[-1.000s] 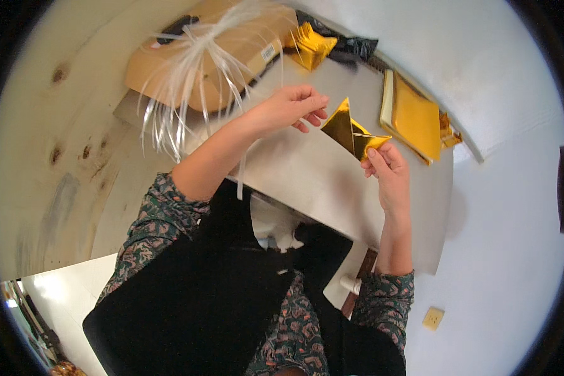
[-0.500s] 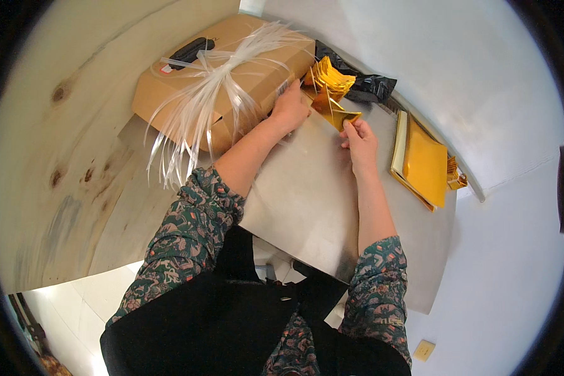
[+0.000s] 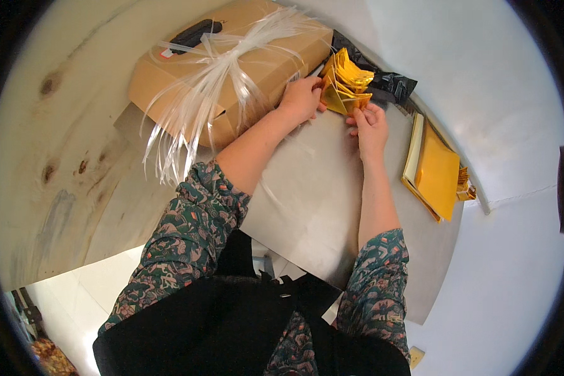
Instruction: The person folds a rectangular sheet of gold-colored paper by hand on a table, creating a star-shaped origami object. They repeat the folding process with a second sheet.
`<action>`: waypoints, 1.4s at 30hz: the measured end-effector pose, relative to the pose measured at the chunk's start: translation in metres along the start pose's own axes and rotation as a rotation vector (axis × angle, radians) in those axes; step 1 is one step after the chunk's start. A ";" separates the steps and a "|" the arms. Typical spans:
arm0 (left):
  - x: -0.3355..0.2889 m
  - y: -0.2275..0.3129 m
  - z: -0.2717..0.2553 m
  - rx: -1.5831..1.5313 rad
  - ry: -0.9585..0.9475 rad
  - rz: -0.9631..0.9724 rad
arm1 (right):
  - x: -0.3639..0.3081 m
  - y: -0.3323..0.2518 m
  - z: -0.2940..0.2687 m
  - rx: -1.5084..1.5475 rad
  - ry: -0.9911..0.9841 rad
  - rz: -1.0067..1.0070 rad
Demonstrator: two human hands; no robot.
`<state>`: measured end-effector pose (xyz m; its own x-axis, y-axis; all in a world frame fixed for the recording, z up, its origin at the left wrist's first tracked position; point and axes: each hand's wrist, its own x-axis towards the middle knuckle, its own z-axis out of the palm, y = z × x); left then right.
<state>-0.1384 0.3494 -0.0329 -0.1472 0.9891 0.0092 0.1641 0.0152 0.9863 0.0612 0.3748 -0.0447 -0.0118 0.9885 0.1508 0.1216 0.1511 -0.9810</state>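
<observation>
Gold foil paper [image 3: 343,100], folded into several pieces that stand stacked together, is on the metal tabletop [image 3: 307,182] at the far middle. My left hand [image 3: 301,100] is closed at the left edge of the nearest gold pieces, its fingers curled against them beside the cardboard box. With thumb and fingers pinched, my right hand [image 3: 371,128] grips the right corner of the front folded piece. The fingertips of both hands are partly hidden by the foil and by the hands themselves.
A cardboard box [image 3: 276,75] stands on the left, with a tied bundle of clear plastic strips [image 3: 225,66] and a black object [image 3: 196,36] on top. Black plastic [image 3: 395,86] lies behind the foil. A stack of flat gold sheets [image 3: 435,172] rests at the right by the wall.
The front gold piece, held out toward me before, is now up against the folded stack. My hands have moved slightly away from me, and the view has shifted a little.
</observation>
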 end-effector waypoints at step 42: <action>-0.013 0.025 -0.020 -0.388 -0.499 -0.305 | 0.006 -0.066 -0.108 0.128 -0.528 0.422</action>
<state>-0.1516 0.3341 -0.0048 0.3494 0.8996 -0.2621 -0.1866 0.3409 0.9214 0.1602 0.3697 0.0342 -0.4753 0.8290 -0.2948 0.1041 -0.2797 -0.9544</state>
